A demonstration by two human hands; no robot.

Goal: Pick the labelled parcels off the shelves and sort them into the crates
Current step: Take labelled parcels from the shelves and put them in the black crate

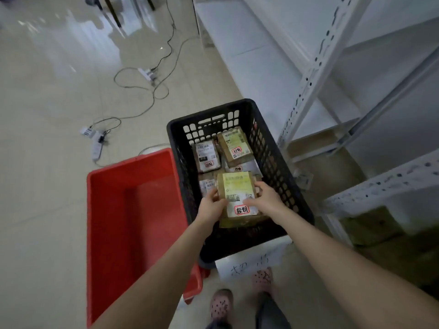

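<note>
Two hands hold one labelled parcel [237, 195] inside the black crate [175, 143]. The left hand [211, 205] grasps its edge at about 8 o'clock and the right hand [263, 198] grasps the edge at about 4 o'clock, fingers curled onto the wrapping. The parcel sits toward the 6 o'clock end of the crate, label up with a red-ringed stamp showing. Whether it already rests on the load below or is a little above it cannot be told. Several other parcels lie further in, among them a grey one [205, 156] at 11 o'clock and a brown one [234, 144] at 1 o'clock. The red crate [133, 210] stands just beside the black one at its 9 o'clock and looks bare inside. The white shelving [306, 84] rises at 3 o'clock. The step in hand appears to be the placing of this parcel. The next move likely calls for lowering it flat, letting both hands go, and turning toward 3 o'clock for another parcel.
</note>
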